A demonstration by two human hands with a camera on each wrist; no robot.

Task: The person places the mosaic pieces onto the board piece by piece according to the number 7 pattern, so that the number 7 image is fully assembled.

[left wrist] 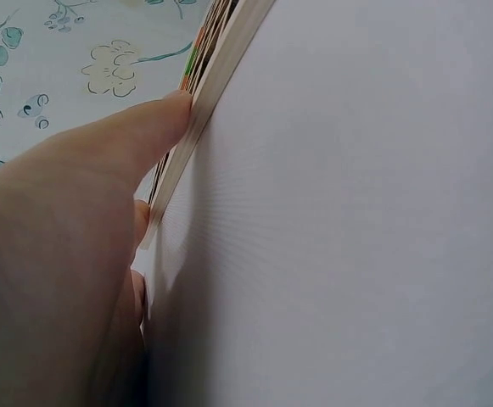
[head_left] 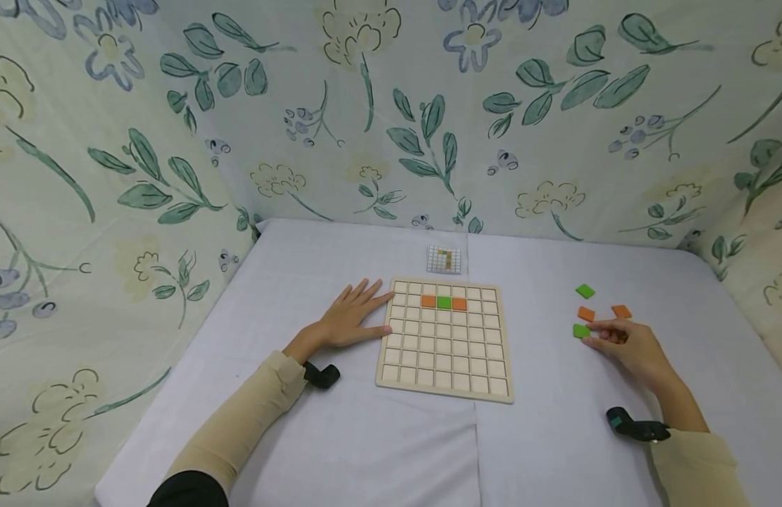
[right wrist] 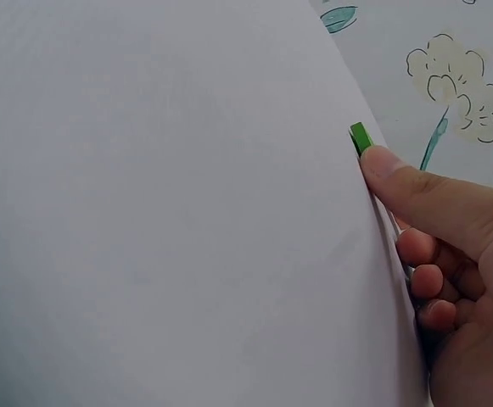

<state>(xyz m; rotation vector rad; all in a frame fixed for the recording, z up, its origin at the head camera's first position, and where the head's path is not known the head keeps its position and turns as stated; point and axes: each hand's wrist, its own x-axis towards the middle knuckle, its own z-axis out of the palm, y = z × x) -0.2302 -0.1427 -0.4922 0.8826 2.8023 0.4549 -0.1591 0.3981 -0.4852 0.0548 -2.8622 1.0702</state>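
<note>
A wooden grid board point(head_left: 444, 391) lies flat on the white cloth, with an orange tile point(head_left: 428, 301), a green tile point(head_left: 444, 302) and another orange tile point(head_left: 459, 303) side by side in one of its upper rows. My left hand point(head_left: 349, 317) is spread out at the board's left edge; its thumb and a fingertip touch the rim, as the left wrist view also shows. At the right, my right hand point(head_left: 632, 348) pinches a green square tile point(head_left: 581, 331) between thumb and fingers. In the right wrist view that green tile point(right wrist: 361, 136) sticks out past the thumb.
Near the right hand lie a loose green tile point(head_left: 585, 291), an orange tile point(head_left: 586, 314) and another orange tile point(head_left: 622, 311). Behind the board is a small card point(head_left: 444, 260) printed with a coloured grid. Floral fabric point(head_left: 391, 141) rises around the table's back and sides.
</note>
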